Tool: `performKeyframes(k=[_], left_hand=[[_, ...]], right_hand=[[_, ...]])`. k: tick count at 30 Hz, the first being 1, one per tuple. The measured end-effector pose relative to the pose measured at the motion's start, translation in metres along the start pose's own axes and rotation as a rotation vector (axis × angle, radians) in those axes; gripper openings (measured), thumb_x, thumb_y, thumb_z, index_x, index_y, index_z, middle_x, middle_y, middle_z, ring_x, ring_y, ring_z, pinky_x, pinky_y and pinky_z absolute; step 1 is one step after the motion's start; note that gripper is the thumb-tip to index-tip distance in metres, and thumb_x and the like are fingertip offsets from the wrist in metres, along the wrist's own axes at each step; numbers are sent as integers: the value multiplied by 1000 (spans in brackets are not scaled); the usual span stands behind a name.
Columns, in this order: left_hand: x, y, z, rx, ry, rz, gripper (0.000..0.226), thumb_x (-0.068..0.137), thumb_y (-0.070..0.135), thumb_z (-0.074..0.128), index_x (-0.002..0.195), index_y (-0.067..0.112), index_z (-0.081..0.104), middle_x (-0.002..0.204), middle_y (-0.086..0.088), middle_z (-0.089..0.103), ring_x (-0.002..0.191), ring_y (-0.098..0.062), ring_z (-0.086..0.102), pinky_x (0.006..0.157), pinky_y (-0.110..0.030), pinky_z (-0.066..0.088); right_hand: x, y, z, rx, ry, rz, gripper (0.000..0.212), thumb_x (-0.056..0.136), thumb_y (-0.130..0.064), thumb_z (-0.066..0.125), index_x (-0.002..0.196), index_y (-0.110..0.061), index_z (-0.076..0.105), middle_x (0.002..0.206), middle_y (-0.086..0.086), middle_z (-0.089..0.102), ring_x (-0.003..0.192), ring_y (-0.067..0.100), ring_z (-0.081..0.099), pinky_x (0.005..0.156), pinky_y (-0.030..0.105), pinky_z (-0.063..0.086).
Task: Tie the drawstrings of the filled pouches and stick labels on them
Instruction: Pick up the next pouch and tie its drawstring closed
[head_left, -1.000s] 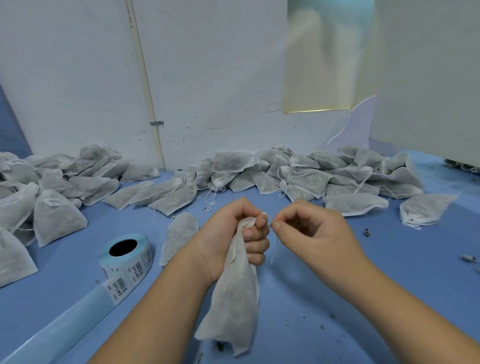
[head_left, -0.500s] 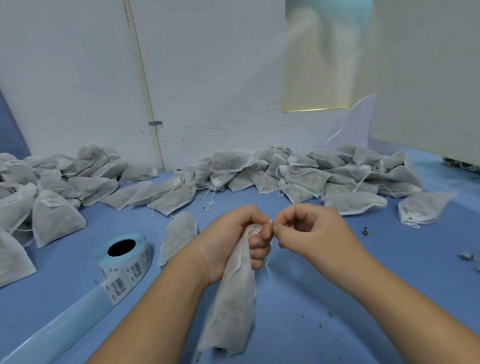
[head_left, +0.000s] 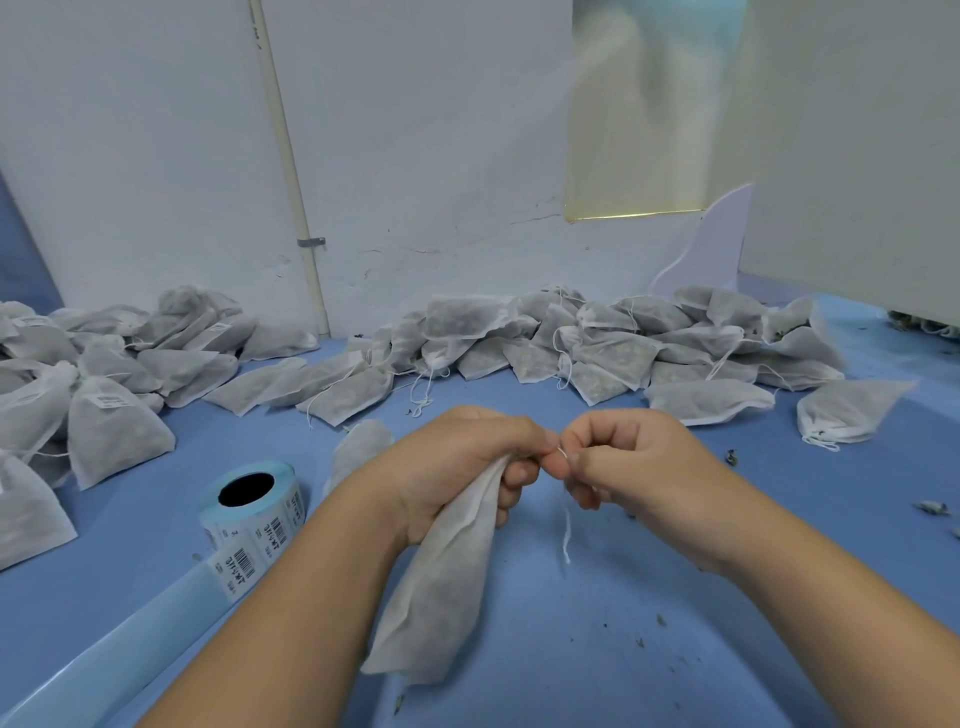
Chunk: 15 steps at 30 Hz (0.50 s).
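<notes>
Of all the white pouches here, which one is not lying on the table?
The pouch hanging from the left hand, which grips its gathered neck, while the right hand pinches its drawstring. All the others lie on the blue table.

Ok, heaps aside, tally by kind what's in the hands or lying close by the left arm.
Pouches: 2, the held pouch gripped by the left hand and a loose pouch behind that wrist.
Rolls: 1, the label roll.
Strings: 1, the drawstring end pinched by the right hand.
Total: 4.
</notes>
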<state>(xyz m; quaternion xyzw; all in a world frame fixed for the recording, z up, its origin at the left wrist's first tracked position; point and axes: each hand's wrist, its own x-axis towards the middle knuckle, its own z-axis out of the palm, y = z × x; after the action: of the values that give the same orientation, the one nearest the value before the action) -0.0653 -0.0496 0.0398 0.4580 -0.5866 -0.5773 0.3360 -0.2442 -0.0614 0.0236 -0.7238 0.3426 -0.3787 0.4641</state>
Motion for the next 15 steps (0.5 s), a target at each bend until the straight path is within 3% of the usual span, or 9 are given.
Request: performKeyframes(k=[3, 7, 10, 15], left_hand=[[-1, 1, 0, 18, 13, -16, 15, 71, 26, 66, 64, 16, 74, 52, 5, 46, 41, -7, 36, 40, -18, 31], [-2, 3, -3, 111, 48, -5, 12, 66, 28, 74, 63, 16, 73, 52, 5, 48, 40, -8, 36, 42, -20, 30], [-2, 3, -3, 220, 99, 3, 35, 55, 39, 79, 72, 9, 74, 56, 2, 51, 44, -11, 39, 48, -24, 30], [-2, 6, 2, 327, 210, 48, 30, 52, 48, 78, 62, 21, 75, 57, 5, 59, 55, -15, 44, 59, -32, 36]], right_hand=[[0, 1, -4, 12, -49, -8, 38, 88, -1, 61, 58, -24, 64, 53, -4, 55, 50, 6, 50, 47, 8, 36], [1, 1, -6, 12, -76, 8, 12, 72, -17, 56, 64, -20, 63, 56, 0, 56, 52, 8, 50, 51, 11, 39], [1, 4, -8, -30, -76, 25, 10, 70, -21, 55, 65, -19, 64, 55, -1, 57, 52, 9, 49, 51, 10, 38], [3, 9, -10, -66, -59, 40, 17, 61, -33, 58, 67, -20, 67, 59, -2, 62, 61, 14, 54, 63, 25, 43]])
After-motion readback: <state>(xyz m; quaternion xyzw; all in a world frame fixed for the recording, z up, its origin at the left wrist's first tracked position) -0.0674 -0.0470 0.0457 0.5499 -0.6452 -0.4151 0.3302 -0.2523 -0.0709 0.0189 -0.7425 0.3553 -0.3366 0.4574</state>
